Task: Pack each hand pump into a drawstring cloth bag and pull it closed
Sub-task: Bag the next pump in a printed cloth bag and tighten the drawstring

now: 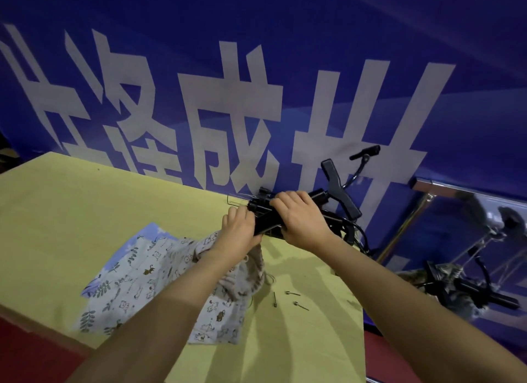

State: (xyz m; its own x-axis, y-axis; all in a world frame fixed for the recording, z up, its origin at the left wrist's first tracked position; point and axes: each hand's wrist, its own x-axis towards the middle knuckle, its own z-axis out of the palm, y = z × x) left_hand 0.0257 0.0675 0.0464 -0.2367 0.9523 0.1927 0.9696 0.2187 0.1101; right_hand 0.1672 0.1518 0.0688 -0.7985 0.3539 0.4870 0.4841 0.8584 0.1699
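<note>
Nearest the camera, printed cloth bags [159, 283] lay heaped low on the yellow table [57, 226]; their count was unclear. Three metal needles [291, 298] lay beside them. At centre, the left hand [238, 234] and right hand [302, 220] each gripped one black hand pump [268, 221].

Two bare hands, left hand [238, 234] and right hand [299, 217], at frame centre. Three small metal needles [293, 293] at lower centre. At least two printed cloth bags [137, 274] at lower left, overlapping. Black hand pumps [339, 194] at centre right, tangled; exact number unclear.
</note>
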